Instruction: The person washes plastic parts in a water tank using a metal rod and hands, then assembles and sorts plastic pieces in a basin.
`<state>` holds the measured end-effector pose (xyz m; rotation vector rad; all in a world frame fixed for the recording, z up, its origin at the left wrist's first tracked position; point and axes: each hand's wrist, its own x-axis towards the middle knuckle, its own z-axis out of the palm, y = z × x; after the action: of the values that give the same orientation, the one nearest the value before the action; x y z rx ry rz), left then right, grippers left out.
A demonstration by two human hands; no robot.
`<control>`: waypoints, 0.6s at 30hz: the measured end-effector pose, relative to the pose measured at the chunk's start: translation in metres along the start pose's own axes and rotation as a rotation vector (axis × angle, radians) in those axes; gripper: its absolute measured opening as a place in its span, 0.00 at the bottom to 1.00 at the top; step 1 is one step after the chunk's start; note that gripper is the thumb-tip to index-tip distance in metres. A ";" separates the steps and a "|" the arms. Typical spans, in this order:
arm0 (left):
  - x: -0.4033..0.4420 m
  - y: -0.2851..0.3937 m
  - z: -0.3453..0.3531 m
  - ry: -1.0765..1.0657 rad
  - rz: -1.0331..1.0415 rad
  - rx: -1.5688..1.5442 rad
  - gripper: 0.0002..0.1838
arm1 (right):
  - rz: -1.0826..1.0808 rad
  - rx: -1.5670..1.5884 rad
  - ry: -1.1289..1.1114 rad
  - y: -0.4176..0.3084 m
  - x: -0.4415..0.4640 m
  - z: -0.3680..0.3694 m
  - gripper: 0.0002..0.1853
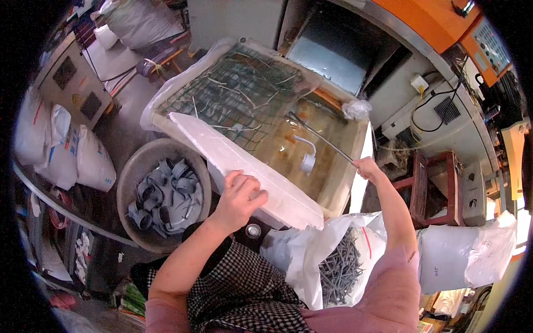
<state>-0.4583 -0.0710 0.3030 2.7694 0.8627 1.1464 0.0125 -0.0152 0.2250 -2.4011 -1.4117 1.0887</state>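
My right hand (366,168) is closed round one end of a thin metal rod (325,140). The rod slants across a pale water-filled tank (361,144), its far tip over the brownish water. In the water sits a light grey plastic part (307,161) with a curved arm, apart from the rod. My left hand (242,198) is at the near edge of a long white foam board (250,169), fingers loosely bent and apart, with nothing visible in them. Whether it presses on the board I cannot tell. Green netting (222,91) with pale strips spans the tank's far left part.
A round tub (126,211) of grey plastic parts stands at left. Close by my right arm, a white bag (300,250) holds grey sticks (338,272). Behind the tank is an orange-topped machine (425,19). A reddish frame (436,186) and stuffed white sacks (91,158) stand around.
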 end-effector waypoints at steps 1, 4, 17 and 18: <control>0.000 -0.001 0.000 0.002 -0.006 0.001 0.07 | 0.132 0.294 -0.018 -0.011 0.000 0.006 0.07; -0.002 -0.003 0.001 -0.002 -0.009 0.004 0.07 | 0.106 0.491 -0.010 -0.014 0.022 0.031 0.12; -0.003 -0.024 0.000 -0.039 -0.015 -0.045 0.08 | 0.241 0.653 -0.170 -0.076 0.105 0.109 0.16; -0.003 -0.025 -0.001 -0.035 -0.017 -0.066 0.08 | 0.208 0.580 -0.153 -0.077 0.108 0.106 0.16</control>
<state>-0.4722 -0.0518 0.2962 2.7161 0.8277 1.1000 -0.0792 0.0907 0.1288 -2.0928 -0.7371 1.5072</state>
